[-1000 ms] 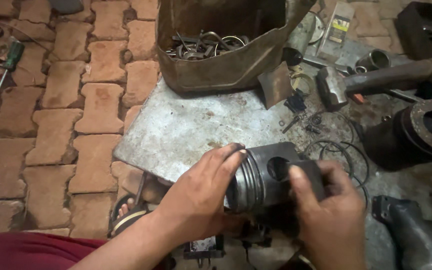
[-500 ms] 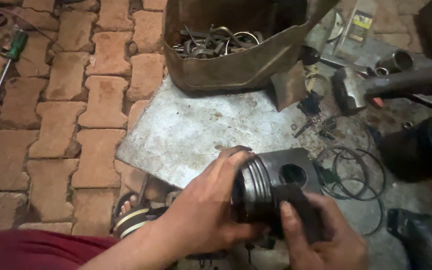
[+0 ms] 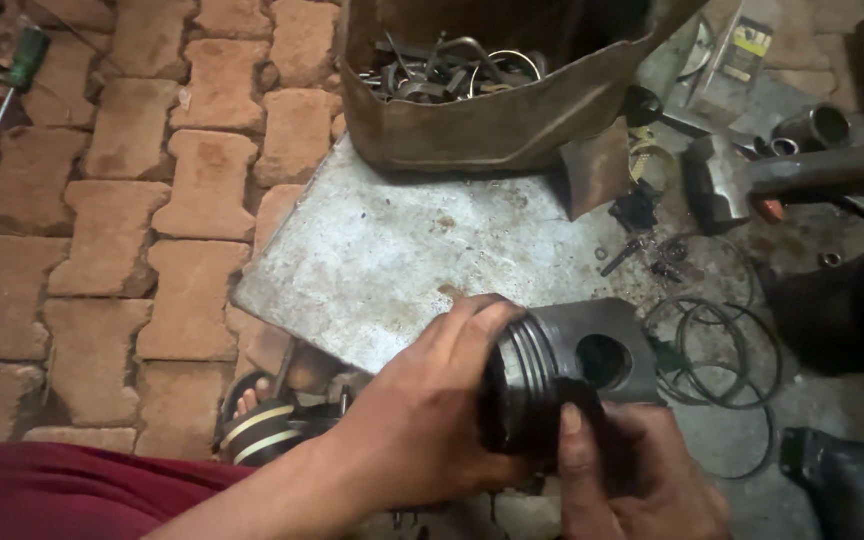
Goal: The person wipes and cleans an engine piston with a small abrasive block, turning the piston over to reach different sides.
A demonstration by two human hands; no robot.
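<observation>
I hold a grey metal piston (image 3: 572, 360) on its side, with ring grooves at its crown end and a round pin hole in its skirt. My left hand (image 3: 422, 420) wraps around the grooved crown end, fingers curled over the top. My right hand (image 3: 632, 470) supports the piston from below, thumb pressed on its underside. A thin dark ring seems to sit at the crown under my left fingers, but they hide most of it.
A bare metal sheet (image 3: 402, 250) lies on the brick paving. A worn bag (image 3: 492, 110) full of metal rings stands behind it. Loose thin rings (image 3: 722, 360) lie at the right, by a dark cylinder (image 3: 842, 310), a hammer (image 3: 752, 180) and small parts. A green-handled screwdriver (image 3: 2, 110) lies far left.
Both hands have lowered the piston slightly toward me. My right hand slid from the skirt's side to beneath it, uncovering the pin hole. My left hand stays around the crown.
</observation>
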